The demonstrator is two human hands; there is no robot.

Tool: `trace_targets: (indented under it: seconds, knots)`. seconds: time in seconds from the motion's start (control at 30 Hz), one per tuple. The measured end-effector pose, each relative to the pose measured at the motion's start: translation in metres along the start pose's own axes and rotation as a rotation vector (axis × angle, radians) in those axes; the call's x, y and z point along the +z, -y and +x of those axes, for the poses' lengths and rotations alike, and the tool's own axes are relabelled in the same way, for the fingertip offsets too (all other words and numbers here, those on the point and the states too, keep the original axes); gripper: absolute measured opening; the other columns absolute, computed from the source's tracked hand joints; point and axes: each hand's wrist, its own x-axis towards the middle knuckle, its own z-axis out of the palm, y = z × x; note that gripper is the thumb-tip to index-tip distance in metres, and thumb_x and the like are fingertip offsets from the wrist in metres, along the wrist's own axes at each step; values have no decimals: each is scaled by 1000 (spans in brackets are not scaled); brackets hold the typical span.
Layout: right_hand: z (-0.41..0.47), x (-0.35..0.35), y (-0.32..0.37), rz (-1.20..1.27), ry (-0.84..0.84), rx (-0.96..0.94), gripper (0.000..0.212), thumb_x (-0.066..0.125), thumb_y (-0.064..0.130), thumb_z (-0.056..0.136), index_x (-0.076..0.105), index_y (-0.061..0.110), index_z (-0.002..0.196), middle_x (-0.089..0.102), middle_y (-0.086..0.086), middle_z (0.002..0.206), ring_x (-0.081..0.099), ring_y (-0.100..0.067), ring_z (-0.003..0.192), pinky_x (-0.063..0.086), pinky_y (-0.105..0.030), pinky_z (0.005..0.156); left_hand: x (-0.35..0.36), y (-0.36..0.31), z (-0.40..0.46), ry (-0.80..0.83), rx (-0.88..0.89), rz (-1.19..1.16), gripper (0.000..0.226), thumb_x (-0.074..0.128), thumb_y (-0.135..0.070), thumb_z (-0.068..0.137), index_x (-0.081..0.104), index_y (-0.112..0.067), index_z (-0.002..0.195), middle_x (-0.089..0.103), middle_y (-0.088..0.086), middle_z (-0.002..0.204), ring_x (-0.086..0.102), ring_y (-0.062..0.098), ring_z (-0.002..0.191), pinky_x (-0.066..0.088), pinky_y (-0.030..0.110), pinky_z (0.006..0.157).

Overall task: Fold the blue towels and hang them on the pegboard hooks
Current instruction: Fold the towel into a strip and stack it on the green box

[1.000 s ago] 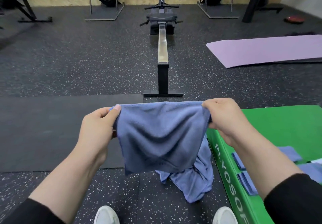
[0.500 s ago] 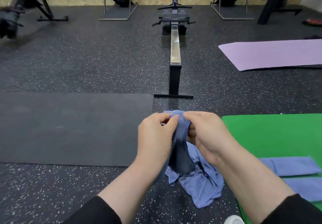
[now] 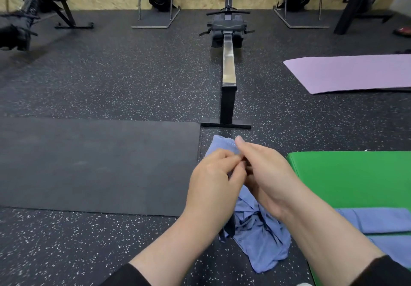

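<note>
Both hands have closed together since the earlier frame, gathering the blue cloth towel (image 3: 224, 146) into a narrow fold. Left hand (image 3: 213, 181) and right hand (image 3: 269, 174) pinch it between them; their fingertips hide the grip. Below, a crumpled blue towel (image 3: 262, 239) lies on the speckled floor, partly covered by the forearms.

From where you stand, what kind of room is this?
Most likely a gym: a rowing machine stands ahead on speckled rubber flooring, with a purple exercise mat laid out to the right.
</note>
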Motion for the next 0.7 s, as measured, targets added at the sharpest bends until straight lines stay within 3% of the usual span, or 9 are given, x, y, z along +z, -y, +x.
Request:
trace_targets:
  seconds: [0.07, 0.13, 0.23, 0.27, 0.33, 0.4, 0.47, 0.57, 0.7]
  knots:
    - [0, -3, 3, -44, -18, 5, 22, 53, 5, 98, 62, 9, 78, 52, -8, 67, 50, -16, 61, 42, -22, 52, -3, -3, -3, 47, 20, -12, 24, 54, -26, 91, 78, -25, 90, 71, -15, 94, 63, 7, 93, 49, 28, 84]
    - [5, -11, 3, -140, -63, -10, 24, 50, -3, 88, 65, 10, 74, 50, -11, 69, 45, -19, 65, 42, -28, 56, -10, -3, -3, 22, 19, -30, 24, 51, -27, 88, 72, -20, 78, 71, -10, 84, 62, 10, 83, 49, 33, 78]
    - [8, -20, 7, -396, -93, -58, 32, 51, 17, 76, 77, 19, 93, 68, -14, 78, 50, -21, 74, 43, -39, 71, -29, 5, 5, -113, 35, 18, 12, 57, -31, 88, 63, -23, 80, 60, -8, 74, 54, 13, 70, 47, 31, 67]
    - [6, -22, 9, -462, -76, -70, 35, 50, 21, 74, 78, 24, 96, 72, -14, 81, 52, -20, 74, 43, -40, 72, -37, 9, 9, -107, 45, 41, 7, 60, -33, 89, 64, -28, 90, 60, -13, 83, 56, 9, 77, 46, 25, 71]
    - [2, -26, 16, -544, -38, -88, 35, 49, 22, 73, 77, 27, 94, 69, -11, 75, 50, -19, 71, 40, -38, 70, -50, 20, 17, 17, 71, 141, 21, 63, -40, 91, 62, -33, 111, 55, -20, 108, 54, 2, 101, 41, 18, 88]
    - [-3, -29, 22, -604, -3, -98, 33, 48, 22, 75, 76, 29, 92, 61, -6, 71, 46, -18, 68, 35, -36, 68, -57, 30, 21, 166, 82, 219, 33, 64, -44, 89, 60, -36, 121, 46, -17, 132, 45, 3, 124, 31, 19, 104]
    - [-7, -32, 25, -654, 42, -107, 31, 49, 23, 76, 76, 31, 91, 57, -4, 70, 42, -18, 67, 33, -36, 67, -57, 32, 17, 254, 72, 229, 32, 65, -45, 90, 60, -41, 121, 38, -17, 145, 36, 2, 134, 26, 21, 108]
    - [-11, -34, 28, -663, 37, -110, 29, 50, 23, 79, 76, 30, 89, 63, -9, 72, 45, -17, 68, 37, -38, 68, -53, 33, 12, 346, 100, 302, 23, 63, -47, 93, 64, -40, 115, 37, -15, 151, 34, 7, 137, 29, 32, 114]
    - [-12, -36, 31, -630, 31, -97, 29, 52, 25, 75, 76, 26, 92, 67, -30, 95, 52, -21, 74, 51, -59, 77, -50, 33, 10, 485, 47, 449, 28, 55, -55, 96, 69, -33, 105, 38, -15, 152, 32, 9, 139, 32, 42, 114]
